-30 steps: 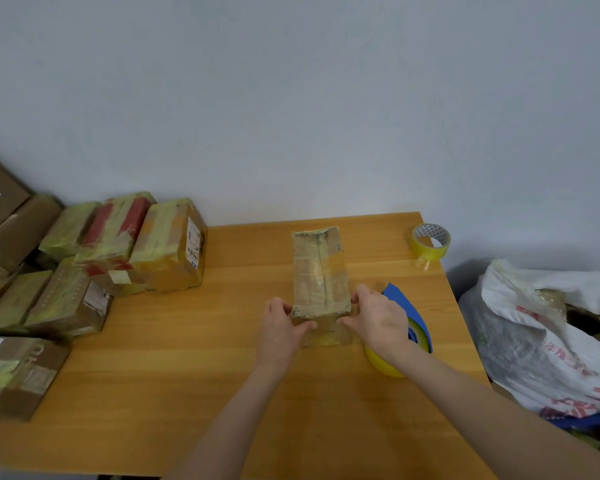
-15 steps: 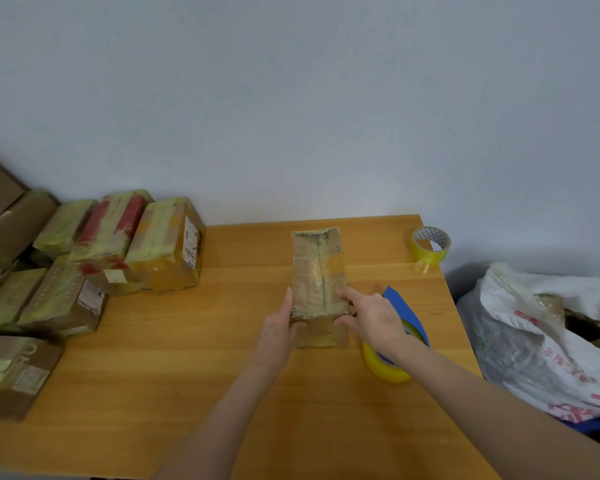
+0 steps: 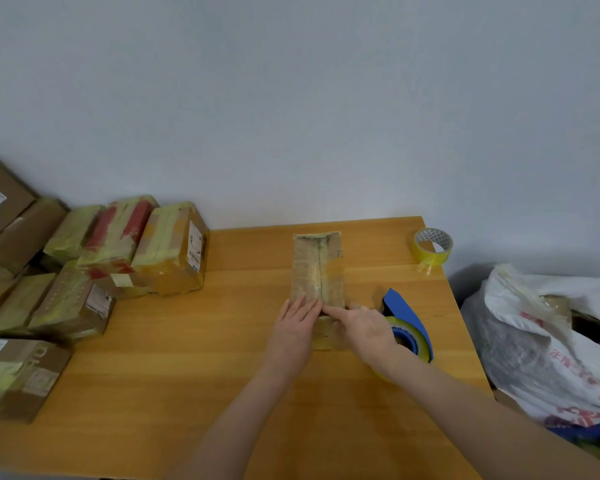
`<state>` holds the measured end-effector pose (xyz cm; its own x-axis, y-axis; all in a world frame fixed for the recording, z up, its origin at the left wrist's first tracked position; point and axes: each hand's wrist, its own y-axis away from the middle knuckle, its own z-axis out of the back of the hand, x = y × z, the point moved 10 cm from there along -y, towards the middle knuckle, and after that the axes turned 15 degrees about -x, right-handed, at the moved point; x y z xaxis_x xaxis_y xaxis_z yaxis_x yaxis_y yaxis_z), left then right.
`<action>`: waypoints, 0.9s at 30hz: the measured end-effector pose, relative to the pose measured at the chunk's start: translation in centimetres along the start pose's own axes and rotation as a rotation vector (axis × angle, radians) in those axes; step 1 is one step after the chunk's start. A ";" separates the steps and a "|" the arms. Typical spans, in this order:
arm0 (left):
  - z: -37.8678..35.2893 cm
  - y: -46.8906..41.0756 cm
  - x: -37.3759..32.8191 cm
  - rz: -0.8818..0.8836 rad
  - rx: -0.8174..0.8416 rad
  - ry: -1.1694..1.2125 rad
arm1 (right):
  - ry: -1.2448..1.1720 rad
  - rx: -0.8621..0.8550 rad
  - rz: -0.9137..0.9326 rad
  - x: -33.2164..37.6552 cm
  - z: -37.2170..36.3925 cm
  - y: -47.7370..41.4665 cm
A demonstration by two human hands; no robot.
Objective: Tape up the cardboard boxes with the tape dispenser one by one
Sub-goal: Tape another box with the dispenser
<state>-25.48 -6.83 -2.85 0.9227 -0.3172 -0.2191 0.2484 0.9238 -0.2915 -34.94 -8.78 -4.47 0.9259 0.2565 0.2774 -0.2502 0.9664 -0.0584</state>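
Cardboard box (image 3: pixel 317 268) sits mid-tabletop (image 3: pixel 187 375), long axis pointing away from the person, top seam already under yellowish tape. Left hand (image 3: pixel 297 327): grip open, fingers straight and flat, pressing the near end of the box top. Right hand (image 3: pixel 364 329): grip holds nothing, index finger (image 3: pixel 333 310) stretched out and pressing the box's near top edge just beside the left fingertips; other fingers loosely curled. Tape dispenser (image 3: pixel 404 308), blue with a yellow roll, lies on the tabletop just right of the box, partly hidden behind the right wrist, not held. Spare tape roll (image 3: pixel 432 251) at the far right corner. Taped boxes (image 3: pixel 167 254) piled at the left edge. White plastic bag (image 3: pixel 534 341) beside the tabletop, right.
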 end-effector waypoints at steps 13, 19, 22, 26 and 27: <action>1.1 -0.1 5.2 0.151 0.281 -0.222 | -0.465 0.149 0.038 4.2 -1.4 1.9; 4.4 -1.1 7.8 0.114 0.124 -0.203 | -0.314 -0.211 -0.148 -1.8 3.7 -0.5; 5.5 -1.0 9.8 0.182 0.019 -0.183 | -0.278 -0.238 -0.226 -3.0 4.6 -1.8; 7.0 0.9 12.0 0.691 -0.359 0.113 | -0.318 -0.128 -0.224 -1.9 3.6 -4.0; 6.7 2.0 11.8 0.840 -0.402 0.198 | -0.332 -0.094 -0.228 -1.6 3.1 -4.5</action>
<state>-12.09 -7.27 0.24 0.6776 0.3525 -0.6454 -0.6273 0.7351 -0.2572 -36.21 -13.59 -1.68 0.8094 0.0316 0.5864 -0.0080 0.9991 -0.0428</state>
